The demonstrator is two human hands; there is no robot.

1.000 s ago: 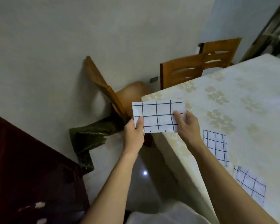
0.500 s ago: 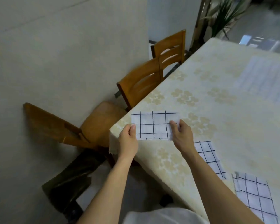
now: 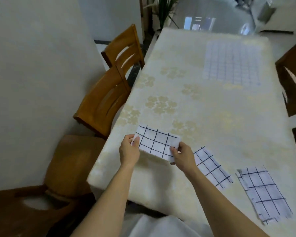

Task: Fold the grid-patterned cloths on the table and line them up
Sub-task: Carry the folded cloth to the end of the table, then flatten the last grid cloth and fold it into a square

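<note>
White gridded folded cloth (image 3: 158, 144) hangs low over the tabletop (image 3: 212, 120) corner, left hand (image 3: 129, 151) and right hand (image 3: 183, 155) each pinching one end, probably so it lands flat beside the laid cloth (image 3: 210, 166).

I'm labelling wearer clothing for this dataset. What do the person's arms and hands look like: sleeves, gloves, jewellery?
The left arm and right arm are bare, with no sleeve in view. The left hand and right hand show no gloves, rings or watch. A white garment shows at the bottom edge.
</note>
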